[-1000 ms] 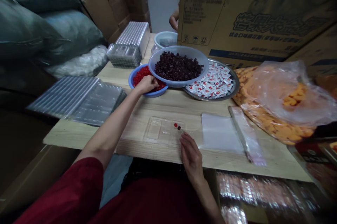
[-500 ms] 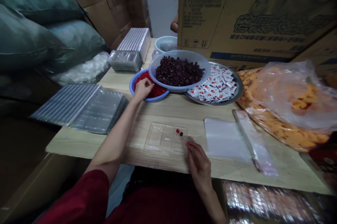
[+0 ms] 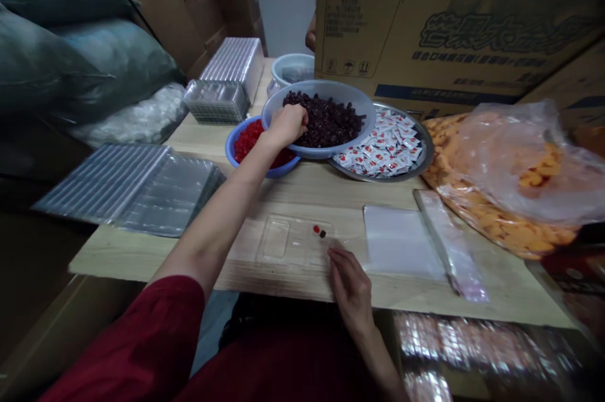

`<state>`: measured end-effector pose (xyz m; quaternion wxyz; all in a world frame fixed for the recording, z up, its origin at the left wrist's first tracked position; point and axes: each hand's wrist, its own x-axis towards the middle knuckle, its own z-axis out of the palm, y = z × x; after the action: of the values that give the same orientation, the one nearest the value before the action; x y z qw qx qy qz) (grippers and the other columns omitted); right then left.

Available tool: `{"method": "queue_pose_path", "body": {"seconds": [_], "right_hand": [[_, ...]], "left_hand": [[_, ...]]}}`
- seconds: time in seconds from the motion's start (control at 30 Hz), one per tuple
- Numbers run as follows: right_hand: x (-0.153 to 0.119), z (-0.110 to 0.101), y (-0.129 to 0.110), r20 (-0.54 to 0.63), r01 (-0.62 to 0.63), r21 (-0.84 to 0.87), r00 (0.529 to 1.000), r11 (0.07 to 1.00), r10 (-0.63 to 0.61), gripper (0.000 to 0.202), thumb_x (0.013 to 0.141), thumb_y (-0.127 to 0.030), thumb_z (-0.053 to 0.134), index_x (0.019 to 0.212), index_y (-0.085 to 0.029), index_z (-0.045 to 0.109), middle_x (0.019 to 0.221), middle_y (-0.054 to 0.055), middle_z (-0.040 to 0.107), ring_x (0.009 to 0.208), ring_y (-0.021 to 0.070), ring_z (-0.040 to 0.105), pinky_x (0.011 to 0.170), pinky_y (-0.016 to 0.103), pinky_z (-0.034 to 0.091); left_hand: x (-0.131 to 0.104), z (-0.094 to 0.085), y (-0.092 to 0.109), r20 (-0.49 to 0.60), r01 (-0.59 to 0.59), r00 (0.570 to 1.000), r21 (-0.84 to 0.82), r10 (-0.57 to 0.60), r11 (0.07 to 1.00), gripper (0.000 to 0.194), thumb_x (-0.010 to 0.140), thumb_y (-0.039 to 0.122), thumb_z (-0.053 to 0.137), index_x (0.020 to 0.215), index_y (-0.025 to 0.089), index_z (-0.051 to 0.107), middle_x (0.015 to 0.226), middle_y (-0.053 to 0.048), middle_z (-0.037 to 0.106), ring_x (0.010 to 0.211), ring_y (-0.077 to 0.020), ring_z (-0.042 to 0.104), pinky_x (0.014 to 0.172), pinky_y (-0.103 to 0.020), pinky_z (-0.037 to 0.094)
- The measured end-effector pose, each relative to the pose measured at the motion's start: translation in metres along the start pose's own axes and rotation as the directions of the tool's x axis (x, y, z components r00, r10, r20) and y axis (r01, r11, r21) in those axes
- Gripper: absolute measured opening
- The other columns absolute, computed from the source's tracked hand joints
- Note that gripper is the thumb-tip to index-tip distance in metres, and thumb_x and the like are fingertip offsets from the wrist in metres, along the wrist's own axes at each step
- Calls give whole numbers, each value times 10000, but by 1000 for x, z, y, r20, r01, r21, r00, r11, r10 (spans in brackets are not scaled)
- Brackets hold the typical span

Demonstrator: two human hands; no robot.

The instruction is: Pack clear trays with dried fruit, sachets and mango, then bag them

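My left hand (image 3: 288, 125) reaches into the pale blue bowl (image 3: 269, 109) of dark purple pieces (image 3: 331, 121); its fingers are pinched together, and whatever they hold is hidden. Under that bowl's left side, a smaller blue bowl (image 3: 230, 147) holds red pieces (image 3: 248, 140). A clear plastic tray (image 3: 276, 239) lies near the table's front edge, with one red piece (image 3: 316, 229) and one dark piece (image 3: 322, 234) in its right part. At the tray's right edge, my right hand (image 3: 350, 282) has thumb and fingers closed on the clear plastic.
Stacked clear trays (image 3: 161, 200) lie left, more (image 3: 220, 99) behind. A metal platter (image 3: 428, 153) of small white packets, a bag of orange pieces (image 3: 510, 200) and clear plastic sleeves (image 3: 401, 241) are at right. Behind a large carton (image 3: 425, 62) shows part of another person's hand (image 3: 311, 33).
My left hand has moved right and up from the bowl of red pieces to the bowl of dark pieces. My right hand stays at the tray's edge. The view has shifted slightly.
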<state>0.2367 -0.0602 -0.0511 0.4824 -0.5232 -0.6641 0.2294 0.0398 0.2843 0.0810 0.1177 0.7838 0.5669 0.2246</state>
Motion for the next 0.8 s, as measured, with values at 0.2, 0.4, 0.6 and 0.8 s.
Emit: {"method": "queue_pose_path", "body": {"seconds": [0.2, 0.4, 0.6, 0.8], "right_hand": [[-7, -19, -5, 24, -51, -5, 998, 999, 51, 268, 1009, -179, 532, 1196, -219, 720, 1158, 112, 726, 1111, 229, 696, 951, 399, 594], [-18, -31, -1, -16, -72, -34, 997, 997, 72, 267, 1003, -178, 545, 1209, -227, 708, 1177, 97, 725, 1148, 230, 678, 973, 408, 581], [-11, -20, 1, 4, -82, 2, 997, 997, 82, 258, 1019, -203, 520, 1189, -221, 714, 1137, 107, 726, 1100, 227, 683, 968, 417, 579], [-3, -5, 3, 40, -48, -8, 998, 999, 48, 285, 1022, -212, 507, 1207, -237, 721, 1167, 111, 711, 1139, 235, 665, 997, 448, 572]], "left_hand": [[-2, -14, -5, -71, -8, 997, -88, 2, 996, 134, 816, 219, 744, 813, 103, 677, 841, -27, 595, 1097, -272, 634, 1081, -452, 409], [-130, -24, 32, -314, -212, 942, -270, 122, 939, 237, 984, 401, 586, 1074, 220, 709, 946, -7, 678, 967, -218, 667, 940, -404, 498], [-252, 71, 53, 102, -315, 927, -313, 362, 896, 167, 947, 387, 654, 939, 272, 775, 965, -77, 725, 1013, -262, 618, 915, -450, 482], [-271, 96, 42, 142, -312, 925, -241, 351, 919, 204, 974, 374, 610, 1100, 303, 754, 1065, -84, 753, 1078, -272, 634, 922, -477, 462]]}}
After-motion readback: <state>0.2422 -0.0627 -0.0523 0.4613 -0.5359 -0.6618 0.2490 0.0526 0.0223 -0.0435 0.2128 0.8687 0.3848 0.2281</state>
